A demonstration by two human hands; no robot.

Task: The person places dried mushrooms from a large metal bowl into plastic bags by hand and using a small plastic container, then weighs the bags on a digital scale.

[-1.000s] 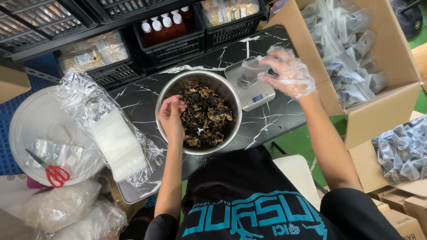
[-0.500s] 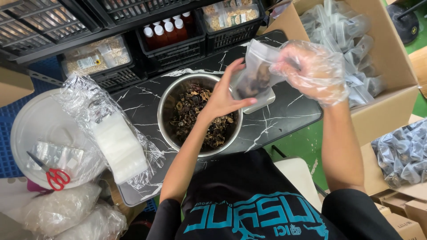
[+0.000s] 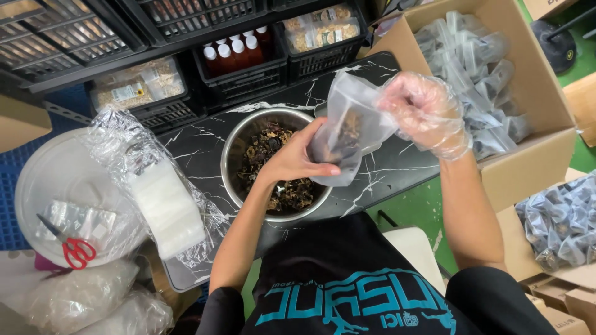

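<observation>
Both my hands hold a clear bag above the bowl.
My bare left hand has its grip clamped on the bag's lower side; my gloved right hand pinches its top. Dark dried pieces sit inside, over the worktop.

Bare left hand cupped, fingers curled; gloved right hand raised, pinching shut.

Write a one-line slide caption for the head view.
Left hand and gloved right hand hold a clear bag above a steel bowl.

Head-worn view, steeply down, close.
</observation>
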